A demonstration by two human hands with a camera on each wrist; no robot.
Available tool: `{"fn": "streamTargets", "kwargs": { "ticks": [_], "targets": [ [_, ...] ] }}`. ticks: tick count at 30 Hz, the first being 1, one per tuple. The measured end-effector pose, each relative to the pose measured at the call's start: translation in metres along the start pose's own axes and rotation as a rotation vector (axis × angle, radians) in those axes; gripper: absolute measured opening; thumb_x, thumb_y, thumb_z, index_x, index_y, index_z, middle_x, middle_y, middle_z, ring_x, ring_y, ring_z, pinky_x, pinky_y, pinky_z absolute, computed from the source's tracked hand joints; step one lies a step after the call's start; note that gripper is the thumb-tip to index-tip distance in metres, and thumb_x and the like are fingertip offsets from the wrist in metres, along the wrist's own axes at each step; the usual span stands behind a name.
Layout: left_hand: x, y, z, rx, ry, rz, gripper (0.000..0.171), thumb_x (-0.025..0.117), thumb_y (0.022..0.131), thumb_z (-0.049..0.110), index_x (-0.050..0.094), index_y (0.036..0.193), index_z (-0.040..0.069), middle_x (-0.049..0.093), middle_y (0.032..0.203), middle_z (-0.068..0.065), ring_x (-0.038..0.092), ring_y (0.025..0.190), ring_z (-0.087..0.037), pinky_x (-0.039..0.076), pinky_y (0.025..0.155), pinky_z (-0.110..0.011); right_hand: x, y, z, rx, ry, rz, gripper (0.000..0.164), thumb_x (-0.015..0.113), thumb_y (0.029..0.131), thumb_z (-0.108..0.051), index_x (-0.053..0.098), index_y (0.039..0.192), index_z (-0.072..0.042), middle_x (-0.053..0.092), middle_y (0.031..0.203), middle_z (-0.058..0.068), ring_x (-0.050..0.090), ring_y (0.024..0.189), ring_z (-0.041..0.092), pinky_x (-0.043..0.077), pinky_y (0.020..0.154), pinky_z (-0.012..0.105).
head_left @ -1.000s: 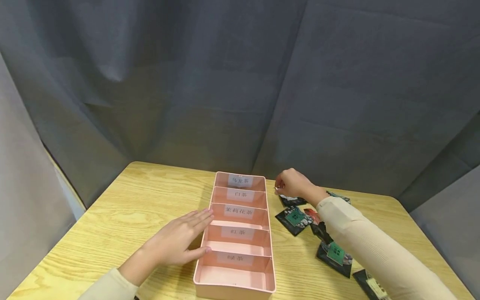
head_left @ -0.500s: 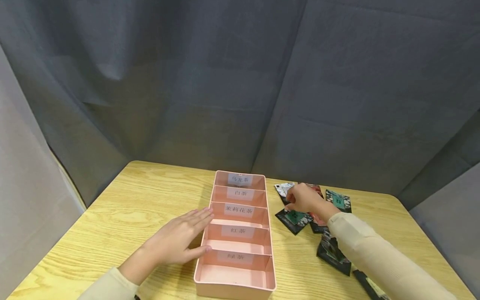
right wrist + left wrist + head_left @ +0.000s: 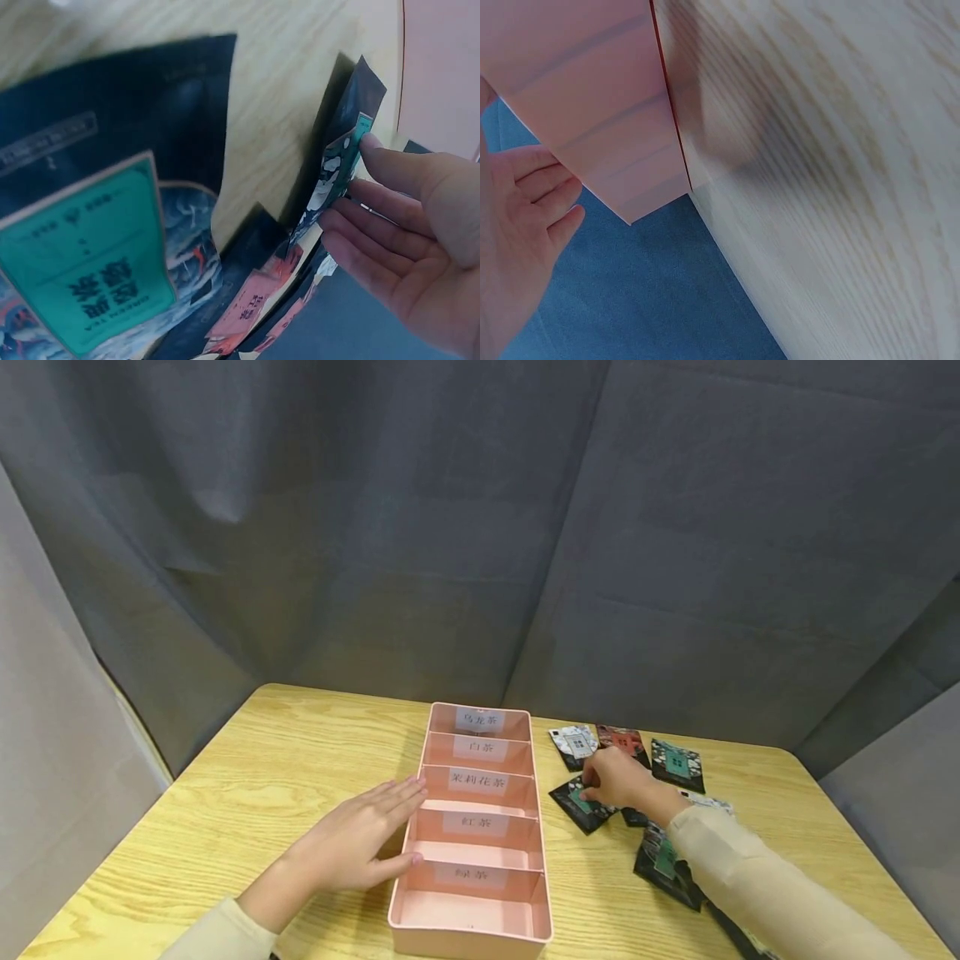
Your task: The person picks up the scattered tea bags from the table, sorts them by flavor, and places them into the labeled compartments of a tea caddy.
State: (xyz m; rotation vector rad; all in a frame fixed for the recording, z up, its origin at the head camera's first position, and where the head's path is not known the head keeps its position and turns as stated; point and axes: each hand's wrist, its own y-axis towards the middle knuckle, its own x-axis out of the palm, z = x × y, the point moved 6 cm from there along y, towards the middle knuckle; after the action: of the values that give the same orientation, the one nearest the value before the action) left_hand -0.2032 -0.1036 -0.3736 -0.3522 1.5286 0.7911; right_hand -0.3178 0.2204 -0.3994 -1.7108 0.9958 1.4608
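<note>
Right hand point(image 3: 626, 783): thumb and bent fingers pinch the green-labelled packet at its printed end; you can't tell how firm the grip is.
Green-labelled packet point(image 3: 577, 808): on the right of the tray, roughly alongside its middle compartment; from your right knuckles it lies left and a little nearer you.
Packet axis: skewed to the tray. Plain dark end points left and toward you, printed end sits under your fingers. Looks tipped up in the right wrist view; can't tell if it's clear of the table point(image 3: 322, 743).
Pink tray point(image 3: 468, 943): long axis runs away from you, five labelled compartments set crosswise; its right wall is the side facing the packet.
Nearer hand: your right, on the packet. Your left is across the tray.
Left hand point(image 3: 352, 839): fingers straight, resting at the tray's left rim, grasping nothing.
Key relation: packet sits between right hand and tray, so any carry that way would run left and up over the wall, with some turn likely needed to square it to a compartment.
Neighbours: white packet point(image 3: 576, 743) just beyond it, red packet point(image 3: 621, 741) beyond your right hand; mind both.
</note>
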Motion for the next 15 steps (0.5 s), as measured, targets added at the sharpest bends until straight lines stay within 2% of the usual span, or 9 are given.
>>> {"fn": "streamTargets", "kwargs": {
  "ticks": [7, 15],
  "targets": [
    [0.000, -0.001, 0.000, -0.003, -0.002, 0.000, 0.068, 0.051, 0.094, 0.048, 0.046, 0.140, -0.002, 0.046, 0.147, -0.018, 0.045, 0.138, -0.032, 0.039, 0.114, -0.044, 0.001, -0.010, -0.017, -0.020, 0.035, -0.022, 0.015, 0.079, 0.078, -0.018, 0.071, 0.083, -0.006, 0.062, 0.069, -0.002, 0.050, 0.059, 0.003, 0.043, 0.053, 0.019],
    [0.000, -0.001, -0.001, -0.010, 0.012, -0.010, 0.069, 0.050, 0.094, 0.050, 0.046, 0.141, 0.000, 0.045, 0.148, -0.017, 0.044, 0.139, -0.030, 0.037, 0.116, -0.042, 0.004, -0.019, -0.039, -0.123, 0.040, -0.016, 0.016, 0.080, 0.077, -0.017, 0.069, 0.080, -0.006, 0.061, 0.067, -0.003, 0.044, 0.058, 0.000, 0.039, 0.051, 0.016]
  ]
}}
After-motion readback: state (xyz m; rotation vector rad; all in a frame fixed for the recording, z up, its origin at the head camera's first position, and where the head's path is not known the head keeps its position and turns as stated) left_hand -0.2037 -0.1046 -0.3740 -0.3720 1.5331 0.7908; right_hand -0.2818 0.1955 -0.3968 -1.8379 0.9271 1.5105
